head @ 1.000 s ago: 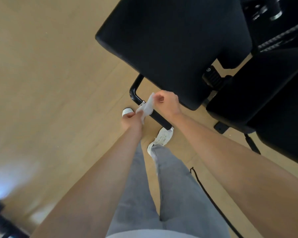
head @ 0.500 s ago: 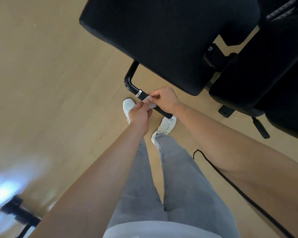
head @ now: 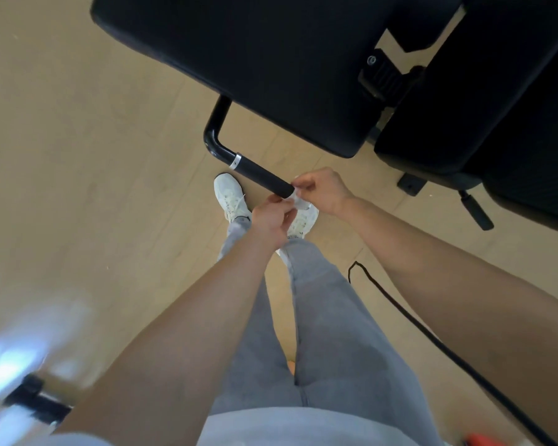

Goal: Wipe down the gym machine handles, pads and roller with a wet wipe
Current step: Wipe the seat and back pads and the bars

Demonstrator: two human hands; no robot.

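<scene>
Handle: black foam-grip handle (head: 261, 176) w/ silver collar, just below black padded cushion (head: 255, 59).
Axis: diagonal, bent tube end far-left, free end pointing near-right toward the person.
Wipe: small crumpled white wet wipe (head: 299, 202) at handle's free end, btwn both hands.
L hand (head: 271, 218): pinching wipe.
R hand (head: 323, 189): fingers curled, pinching wipe.
</scene>
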